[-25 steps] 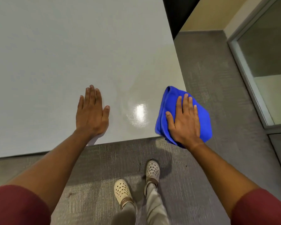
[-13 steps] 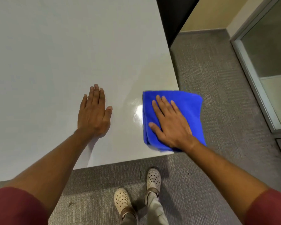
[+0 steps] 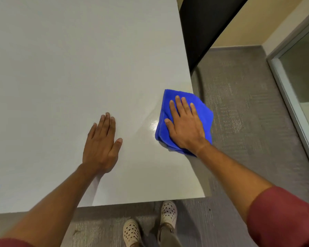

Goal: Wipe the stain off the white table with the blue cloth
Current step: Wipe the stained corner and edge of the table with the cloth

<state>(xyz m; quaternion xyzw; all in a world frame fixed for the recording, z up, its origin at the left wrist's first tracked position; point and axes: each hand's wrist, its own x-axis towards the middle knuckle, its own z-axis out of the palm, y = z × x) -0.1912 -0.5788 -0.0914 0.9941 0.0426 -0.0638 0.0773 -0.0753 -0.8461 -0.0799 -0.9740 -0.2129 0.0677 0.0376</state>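
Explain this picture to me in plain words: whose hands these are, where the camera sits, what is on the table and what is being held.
There is no machine here. A person wears one wide-angle camera on the head, looking forward and down, so you see their own two arms, red sleeves and, at the bottom, their perforated clogs on grey carpet.

The big pale surface is the white table. The left hand lies flat and open on it, holding nothing. The right hand presses flat on a folded blue cloth near the table's right edge; part of the cloth hangs past that edge. It is pressed down, not gripped. Just left of the cloth is a shiny patch, a reflection on the surface. I cannot make out a clear stain.
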